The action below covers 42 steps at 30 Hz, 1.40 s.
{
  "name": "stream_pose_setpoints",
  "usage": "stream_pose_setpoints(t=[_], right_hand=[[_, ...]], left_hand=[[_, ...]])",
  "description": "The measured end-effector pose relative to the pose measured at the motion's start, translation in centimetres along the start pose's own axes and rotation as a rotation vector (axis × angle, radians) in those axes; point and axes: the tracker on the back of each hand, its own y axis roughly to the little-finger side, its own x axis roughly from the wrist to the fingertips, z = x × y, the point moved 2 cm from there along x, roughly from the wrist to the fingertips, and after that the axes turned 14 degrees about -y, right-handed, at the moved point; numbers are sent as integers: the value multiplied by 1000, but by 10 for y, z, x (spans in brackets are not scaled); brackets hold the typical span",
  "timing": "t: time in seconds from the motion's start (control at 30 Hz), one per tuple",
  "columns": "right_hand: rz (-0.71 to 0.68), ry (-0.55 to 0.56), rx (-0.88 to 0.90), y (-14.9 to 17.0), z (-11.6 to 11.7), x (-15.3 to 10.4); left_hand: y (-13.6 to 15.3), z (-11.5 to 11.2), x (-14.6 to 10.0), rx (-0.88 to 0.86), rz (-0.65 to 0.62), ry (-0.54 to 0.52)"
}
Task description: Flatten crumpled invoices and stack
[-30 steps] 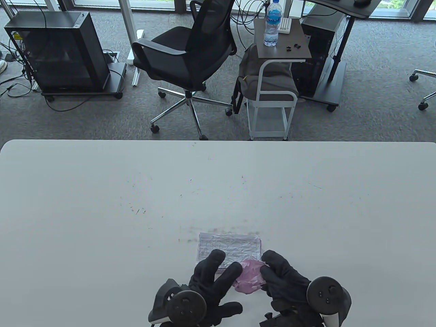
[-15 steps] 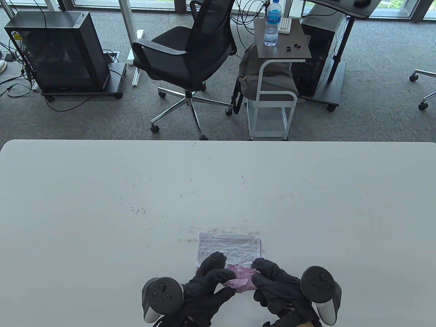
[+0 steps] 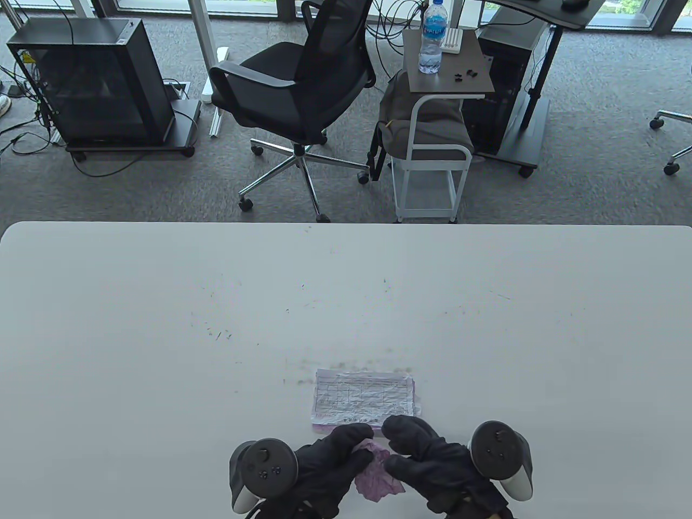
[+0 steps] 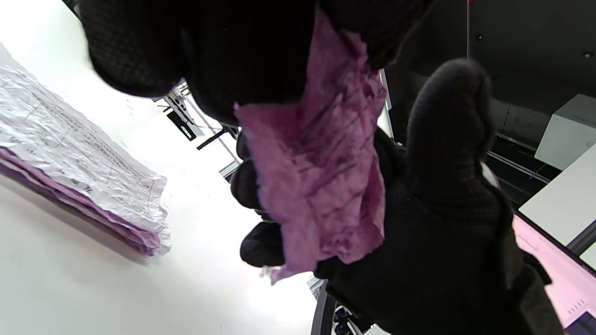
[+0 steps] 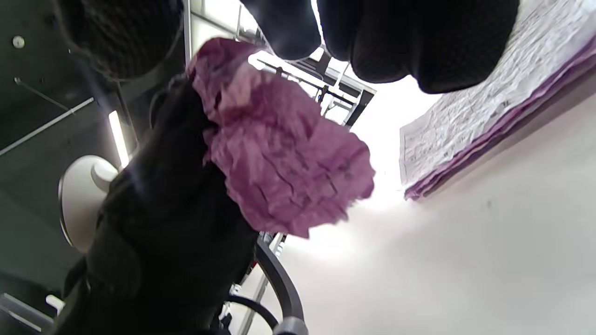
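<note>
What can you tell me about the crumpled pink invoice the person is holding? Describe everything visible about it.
The crumpled pink invoice is a thin pink-purple paper sheet, heavily creased, with faint dark print showing through. It is partly opened but still rumpled, held just above the table near its front edge. The left hand and right hand both pinch it from either side. It sits just in front of the stack of flattened invoices, apart from it.

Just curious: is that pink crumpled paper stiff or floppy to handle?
Probably floppy and very light: the pink crumpled paper droops in creased folds between both hands. It likely tears easily, being thin and heavily wrinkled.
</note>
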Motion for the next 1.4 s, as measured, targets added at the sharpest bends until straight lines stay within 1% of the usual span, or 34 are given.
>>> stream_pose_setpoints(t=[0.1,0.13,0.2,0.23,0.27,0.33,0.37,0.43,0.53,0.63,0.7,0.8,0.87,1.0,1.03,1.1,1.13,1.17,1.2,1.27,1.3,1.33,1.4], right_hand=[[-40,93,4,-3,2,4],[-47,131,34,-4,1,3],[-56,161,94,-1,-2,1],[-62,179,116,0,-4,-1],[-63,212,145,3,-6,-3],[-68,268,206,7,-9,-6],[-70,282,224,9,-9,-7],[-78,272,258,10,-9,-7],[-91,280,253,8,-12,-10],[-73,340,192,7,-22,-15],[-57,348,159,8,-27,-18],[16,340,65,10,-34,-21],[65,291,-30,10,-36,-21],[168,202,-248,7,-33,-18],[185,189,-276,7,-32,-17],[251,110,-350,7,-30,-16],[258,80,-377,6,-30,-17],[243,59,-401,3,-32,-19],[221,70,-402,1,-33,-19],[93,113,-350,-7,-36,-20],[35,128,-294,-11,-34,-20],[-18,119,-231,-15,-30,-18],[-34,44,-192,-17,-19,-13]], left_hand=[[2,2,-1,11,13,5],[5,3,-1,-13,31,4],[13,3,-1,-99,84,18],[15,1,-1,-146,93,55],[18,-2,-1,-215,124,115],[21,-10,0,-314,146,188],[21,-13,0,-330,153,201],[22,-16,0,-315,182,169],[30,-7,1,-308,222,56],[36,4,1,-391,247,-6],[39,12,1,-396,241,-45],[41,23,1,-409,234,-120],[39,29,2,-361,207,-149],[30,35,2,-112,115,-183],[28,35,2,-80,93,-182],[19,33,3,25,21,-159],[16,32,3,61,-7,-152],[11,30,4,110,-50,-131],[7,28,4,134,-73,-118],[-3,19,4,194,-131,-71],[-8,14,3,216,-159,-42],[-14,7,3,240,-194,-12],[-19,0,2,255,-224,19]])
